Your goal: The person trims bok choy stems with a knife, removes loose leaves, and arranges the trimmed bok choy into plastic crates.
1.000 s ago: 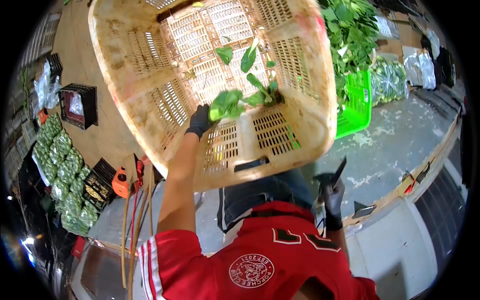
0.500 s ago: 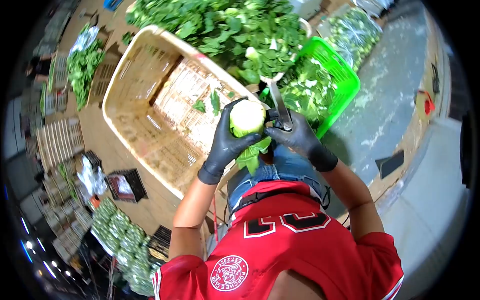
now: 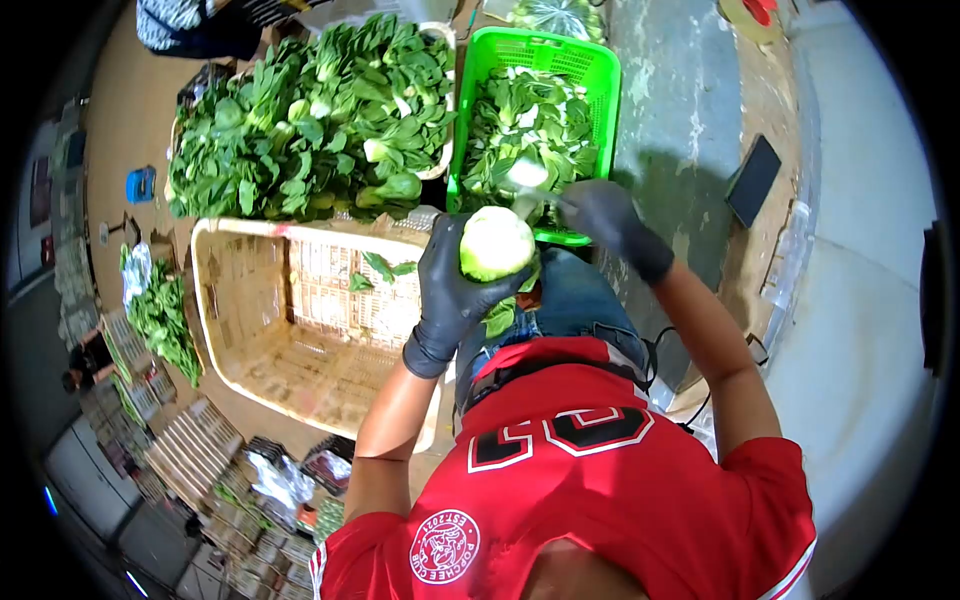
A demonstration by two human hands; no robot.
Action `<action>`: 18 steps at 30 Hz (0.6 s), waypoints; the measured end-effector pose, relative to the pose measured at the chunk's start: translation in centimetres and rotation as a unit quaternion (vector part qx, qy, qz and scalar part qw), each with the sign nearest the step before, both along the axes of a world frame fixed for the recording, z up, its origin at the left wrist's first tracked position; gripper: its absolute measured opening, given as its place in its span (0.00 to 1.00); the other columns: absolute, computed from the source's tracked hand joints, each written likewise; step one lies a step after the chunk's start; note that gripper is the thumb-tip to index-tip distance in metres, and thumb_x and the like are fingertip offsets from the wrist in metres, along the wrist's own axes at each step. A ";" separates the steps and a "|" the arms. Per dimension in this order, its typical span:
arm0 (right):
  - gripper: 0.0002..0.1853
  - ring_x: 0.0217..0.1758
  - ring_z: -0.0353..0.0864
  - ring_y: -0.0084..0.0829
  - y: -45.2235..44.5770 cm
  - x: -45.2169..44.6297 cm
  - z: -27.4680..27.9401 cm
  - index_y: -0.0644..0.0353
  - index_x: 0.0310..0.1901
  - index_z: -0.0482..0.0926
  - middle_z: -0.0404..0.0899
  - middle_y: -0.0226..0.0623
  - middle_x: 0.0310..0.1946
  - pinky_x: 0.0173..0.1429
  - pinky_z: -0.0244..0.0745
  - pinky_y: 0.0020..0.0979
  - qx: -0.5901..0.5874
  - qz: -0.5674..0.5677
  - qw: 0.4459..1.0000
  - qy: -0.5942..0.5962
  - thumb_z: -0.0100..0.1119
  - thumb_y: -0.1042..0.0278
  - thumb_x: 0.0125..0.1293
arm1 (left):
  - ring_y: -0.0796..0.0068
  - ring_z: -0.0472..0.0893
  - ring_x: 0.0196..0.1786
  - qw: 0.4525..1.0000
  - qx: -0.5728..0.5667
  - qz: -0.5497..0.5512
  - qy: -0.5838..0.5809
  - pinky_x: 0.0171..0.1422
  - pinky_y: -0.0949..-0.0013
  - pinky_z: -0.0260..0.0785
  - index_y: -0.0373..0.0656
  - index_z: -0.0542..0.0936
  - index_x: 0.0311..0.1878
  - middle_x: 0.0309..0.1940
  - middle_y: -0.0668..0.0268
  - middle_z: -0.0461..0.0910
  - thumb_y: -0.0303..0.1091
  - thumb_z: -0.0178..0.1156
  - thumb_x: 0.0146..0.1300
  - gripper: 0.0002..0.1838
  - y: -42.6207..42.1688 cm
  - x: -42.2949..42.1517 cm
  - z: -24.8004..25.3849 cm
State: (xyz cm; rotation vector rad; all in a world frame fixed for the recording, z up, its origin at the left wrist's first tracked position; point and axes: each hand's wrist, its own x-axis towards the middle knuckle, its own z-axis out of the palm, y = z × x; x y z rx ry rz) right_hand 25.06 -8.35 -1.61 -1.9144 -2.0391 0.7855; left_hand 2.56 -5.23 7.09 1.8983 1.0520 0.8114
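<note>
In the head view, my gloved left hand [image 3: 450,290] is wrapped round a bok choy [image 3: 497,243], its pale base turned up and its leaves hanging below. Just to the right, my gloved right hand [image 3: 608,222] is closed on a knife [image 3: 538,200], whose blade is smeared by motion and points left towards the bok choy. The blade and the bok choy look slightly apart. Beyond the knife stands a green basket [image 3: 612,110] holding cut leaves and pale pieces. A blurred white shape [image 3: 527,172] shows over its near end.
A large beige crate [image 3: 240,375] with a few loose leaves lies to my left. Behind it, a heap of bok choy [image 3: 310,130] fills another crate. A person [image 3: 205,30] is at the top left. A dark flat object [image 3: 754,180] lies on the right ledge.
My view has turned, so the crates and green basket appear shifted left and straighter. My right hand with the knife has drawn away from the bok choy; my left hand keeps its hold.
</note>
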 end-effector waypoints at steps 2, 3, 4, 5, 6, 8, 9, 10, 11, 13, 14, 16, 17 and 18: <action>0.12 0.23 0.76 0.46 -1.7 3.8 -4.0 0.60 0.27 0.76 0.75 0.45 0.21 0.28 0.70 0.42 -0.047 -0.092 0.993 0.059 0.59 0.59 0.56 | 0.57 0.74 0.44 1.000 0.009 -0.025 -0.009 0.50 0.62 0.69 0.35 0.72 0.46 0.40 0.55 0.71 0.34 0.75 0.36 0.32 0.6 0.9 0.6; 0.12 0.23 0.76 0.47 -2.3 4.6 -4.3 0.61 0.28 0.76 0.75 0.46 0.21 0.28 0.70 0.42 0.034 -0.095 0.993 0.056 0.60 0.59 0.56 | 0.57 0.73 0.47 0.999 0.023 -0.031 -0.001 0.52 0.62 0.68 0.34 0.71 0.47 0.42 0.54 0.70 0.35 0.75 0.36 0.33 1.1 1.2 0.6; 0.11 0.24 0.77 0.45 -2.0 4.3 -2.2 0.62 0.30 0.76 0.76 0.46 0.22 0.29 0.71 0.41 0.063 -0.117 0.987 0.093 0.61 0.61 0.56 | 0.59 0.70 0.50 0.998 -0.059 -0.024 -0.017 0.55 0.62 0.66 0.34 0.70 0.50 0.45 0.55 0.69 0.36 0.75 0.36 0.36 1.2 1.0 -0.1; 0.11 0.26 0.78 0.44 -1.3 3.3 0.9 0.62 0.32 0.76 0.77 0.47 0.24 0.31 0.72 0.41 0.090 -0.145 0.977 0.132 0.61 0.62 0.57 | 0.63 0.71 0.52 0.977 -0.205 -0.011 -0.058 0.58 0.64 0.65 0.34 0.69 0.53 0.48 0.56 0.70 0.39 0.74 0.38 0.38 1.4 0.9 -1.0; 0.12 0.32 0.80 0.38 -0.3 2.3 3.1 0.64 0.39 0.76 0.79 0.46 0.31 0.38 0.74 0.35 0.127 -0.145 0.956 0.220 0.62 0.66 0.57 | 0.64 0.71 0.54 0.961 -0.245 -0.018 -0.125 0.60 0.64 0.64 0.34 0.67 0.56 0.50 0.56 0.70 0.41 0.73 0.39 0.40 1.8 1.1 -1.3; 0.18 0.44 0.78 0.31 1.6 1.1 6.4 0.64 0.47 0.74 0.79 0.41 0.39 0.50 0.70 0.30 0.030 -0.122 0.919 0.375 0.62 0.65 0.58 | 0.69 0.71 0.57 0.926 -0.310 -0.045 -0.210 0.63 0.65 0.61 0.34 0.63 0.62 0.58 0.58 0.69 0.58 0.65 0.45 0.47 2.6 1.3 -1.4; 0.20 0.47 0.77 0.29 2.5 0.5 7.5 0.63 0.49 0.73 0.79 0.41 0.41 0.53 0.68 0.30 -0.010 -0.100 0.896 0.433 0.62 0.64 0.58 | 0.70 0.71 0.56 0.911 -0.322 -0.072 -0.246 0.62 0.65 0.62 0.34 0.63 0.62 0.56 0.58 0.70 0.58 0.61 0.51 0.43 3.2 0.8 -2.5; 0.21 0.47 0.76 0.28 3.3 -0.2 8.1 0.62 0.50 0.73 0.78 0.40 0.42 0.53 0.67 0.30 -0.002 -0.066 0.893 0.445 0.63 0.63 0.57 | 0.69 0.72 0.55 0.801 -0.474 -0.058 -0.362 0.61 0.67 0.62 0.35 0.63 0.62 0.55 0.58 0.71 0.52 0.58 0.55 0.38 3.1 0.0 -2.7; 0.22 0.48 0.75 0.28 4.2 -0.9 8.5 0.62 0.51 0.72 0.78 0.39 0.43 0.54 0.67 0.30 0.005 -0.030 0.889 0.458 0.63 0.62 0.57 | 0.69 0.73 0.54 0.651 -0.602 -0.040 -0.461 0.60 0.68 0.63 0.35 0.64 0.62 0.55 0.59 0.71 0.46 0.56 0.60 0.32 3.0 -0.6 -2.7; 0.30 0.47 0.72 0.27 5.4 -2.3 8.5 0.65 0.53 0.70 0.75 0.39 0.45 0.52 0.67 0.31 -0.009 0.017 0.917 0.399 0.65 0.53 0.55 | 0.70 0.75 0.49 0.887 -0.366 -0.052 -0.277 0.52 0.72 0.69 0.37 0.70 0.56 0.49 0.62 0.74 0.26 0.49 0.63 0.17 4.0 -0.1 -2.8; 0.29 0.45 0.73 0.29 5.8 -2.8 8.9 0.65 0.51 0.71 0.76 0.41 0.42 0.50 0.67 0.31 -0.010 0.019 0.924 0.381 0.65 0.52 0.55 | 0.71 0.76 0.46 0.960 -0.235 -0.047 -0.144 0.49 0.72 0.71 0.36 0.72 0.52 0.46 0.63 0.75 0.22 0.48 0.62 0.14 4.4 -0.1 -2.4; 0.27 0.38 0.75 0.31 6.5 -4.0 9.4 0.65 0.47 0.74 0.77 0.42 0.35 0.45 0.69 0.32 -0.025 0.020 0.934 0.355 0.65 0.51 0.54 | 0.67 0.77 0.46 0.829 -0.454 -0.010 -0.327 0.48 0.72 0.72 0.34 0.70 0.53 0.46 0.58 0.75 0.25 0.50 0.62 0.15 3.8 -1.6 -3.3; 0.26 0.35 0.75 0.31 6.9 -4.5 9.2 0.66 0.46 0.74 0.77 0.41 0.32 0.44 0.69 0.33 -0.029 0.035 0.932 0.361 0.65 0.53 0.54 | 0.67 0.77 0.45 0.626 -0.583 0.075 -0.512 0.47 0.69 0.73 0.35 0.71 0.52 0.45 0.58 0.76 0.30 0.51 0.63 0.15 3.5 -2.0 -3.6; 0.25 0.34 0.74 0.30 7.3 -4.9 9.7 0.67 0.46 0.74 0.77 0.40 0.31 0.43 0.69 0.32 -0.054 0.041 0.937 0.343 0.64 0.55 0.53 | 0.67 0.78 0.45 0.657 -0.570 0.052 -0.490 0.48 0.68 0.73 0.35 0.70 0.53 0.45 0.57 0.76 0.31 0.50 0.63 0.16 3.6 -2.8 -4.2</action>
